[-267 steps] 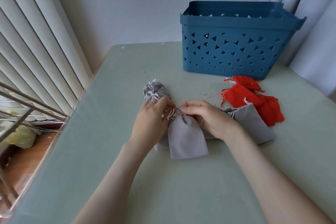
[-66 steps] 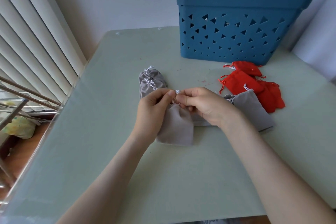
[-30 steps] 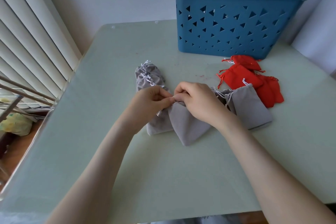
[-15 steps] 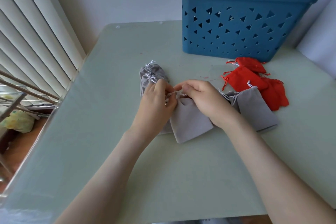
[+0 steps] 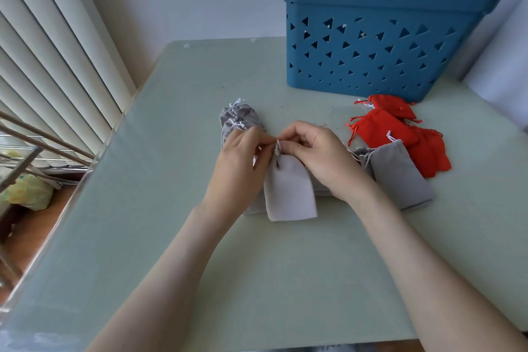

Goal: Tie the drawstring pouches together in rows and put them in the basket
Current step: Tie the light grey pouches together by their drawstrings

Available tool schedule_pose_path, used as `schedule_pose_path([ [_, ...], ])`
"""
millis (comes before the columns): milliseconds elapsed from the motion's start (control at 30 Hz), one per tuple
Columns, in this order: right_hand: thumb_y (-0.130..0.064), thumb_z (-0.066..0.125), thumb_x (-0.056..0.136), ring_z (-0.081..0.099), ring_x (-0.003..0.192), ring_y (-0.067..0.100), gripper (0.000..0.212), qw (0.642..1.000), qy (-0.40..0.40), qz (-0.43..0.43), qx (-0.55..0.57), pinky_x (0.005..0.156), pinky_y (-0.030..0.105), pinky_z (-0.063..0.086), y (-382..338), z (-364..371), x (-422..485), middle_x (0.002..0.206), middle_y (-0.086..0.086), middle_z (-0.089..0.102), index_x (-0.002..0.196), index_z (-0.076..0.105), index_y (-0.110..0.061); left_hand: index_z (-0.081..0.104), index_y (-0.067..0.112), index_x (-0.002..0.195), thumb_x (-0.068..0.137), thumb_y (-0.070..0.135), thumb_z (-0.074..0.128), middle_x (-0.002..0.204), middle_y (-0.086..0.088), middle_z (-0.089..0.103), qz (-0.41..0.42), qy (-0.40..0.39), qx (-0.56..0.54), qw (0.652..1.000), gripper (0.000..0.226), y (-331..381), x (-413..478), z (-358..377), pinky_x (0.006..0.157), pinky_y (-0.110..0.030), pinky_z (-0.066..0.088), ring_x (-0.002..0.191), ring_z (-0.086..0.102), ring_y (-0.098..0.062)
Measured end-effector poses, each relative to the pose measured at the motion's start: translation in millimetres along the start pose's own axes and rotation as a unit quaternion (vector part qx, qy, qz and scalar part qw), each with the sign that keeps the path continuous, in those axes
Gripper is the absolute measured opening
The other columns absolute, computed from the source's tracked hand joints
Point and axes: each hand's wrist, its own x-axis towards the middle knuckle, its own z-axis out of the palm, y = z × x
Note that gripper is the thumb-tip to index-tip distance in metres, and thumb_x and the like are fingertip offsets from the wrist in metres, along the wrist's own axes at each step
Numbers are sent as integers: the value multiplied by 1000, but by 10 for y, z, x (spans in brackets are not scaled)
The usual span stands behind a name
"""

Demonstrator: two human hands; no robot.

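Centre frame: left hand [image 5: 241,164] and right hand [image 5: 321,156] pinch the drawstring [image 5: 277,148] of the grey pouch [image 5: 290,193], now squared up; knot apparently tightening.

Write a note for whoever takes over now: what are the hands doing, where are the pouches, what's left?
Left hand and right hand both pinch the drawstring of the front grey pouch, seemingly mid-knot.
A grey row lies bunched behind the left hand; a spare grey pouch and the red pouches lie loose on the right, before the blue basket.
Done: some grey pouches look tied. Left: finish this knot, tie the rest, load the basket; its inside is hidden.
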Motion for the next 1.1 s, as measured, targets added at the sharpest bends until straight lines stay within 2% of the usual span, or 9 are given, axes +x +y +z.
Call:
schedule_pose_path([
  [167,-4,58,92,52,74,12,19,999,2,-9,45,66,24,41,-23,22,-8,76,6,61,80,61,-19,57,9,102,85,23,60,98,-1,57,-81,18,-17,996,22,30,10,23,77,-19,34,89,48,-18],
  [300,-1,56,92,52,66,7,22,998,-10,-2,69,60,18,42,-8,45,-8,70,-3,59,78,59,-17,60,9,94,82,21,68,118,-3,39,-126,50,6,991,18,26,-8,41,85,-5,21,102,30,-16],
  [467,-1,56,92,52,66,5,19,996,-9,-6,87,60,14,43,-20,53,-3,71,-3,59,80,59,-15,58,7,95,76,41,69,128,-14,36,-143,82,34,986,40,-15,-18,44,92,-18,21,103,27,-13],
  [567,-2,56,92,52,70,6,18,996,-8,-3,92,64,16,42,-24,48,-7,71,-7,62,81,60,-15,65,10,91,80,32,72,132,-13,36,-150,66,-3,986,25,17,5,39,95,-18,24,107,31,-17],
  [667,-3,56,92,54,72,6,19,993,-15,10,116,67,17,42,-30,43,-14,76,-1,62,79,61,-16,69,12,82,83,22,68,131,-16,42,-70,76,1,995,9,77,-9,36,93,-5,24,108,40,-22],
  [800,-3,58,91,52,74,13,22,995,25,25,92,66,24,40,-3,33,9,77,4,62,75,61,-19,65,8,75,85,17,63,124,-15,51,-13,111,32,993,14,40,-5,23,88,-12,32,100,42,-21],
  [1000,-5,62,89,51,70,11,20,995,97,37,-5,67,27,41,58,-32,49,72,5,60,72,61,-17,66,6,72,77,-2,63,110,-13,53,-56,110,38,992,10,32,28,-57,87,-3,24,96,40,-21],
  [1067,-7,60,91,54,69,9,17,995,86,42,18,65,24,42,39,-27,46,76,4,63,77,62,-16,65,5,75,79,2,61,103,-12,54,-54,91,28,994,7,-6,39,-67,86,-7,30,91,45,-24],
  [1100,-10,60,92,56,69,7,13,995,76,43,39,64,20,43,20,-42,39,78,2,64,82,63,-17,64,5,77,81,6,59,99,-11,55,-43,80,38,995,7,-41,34,-62,85,-17,36,88,49,-27],
])
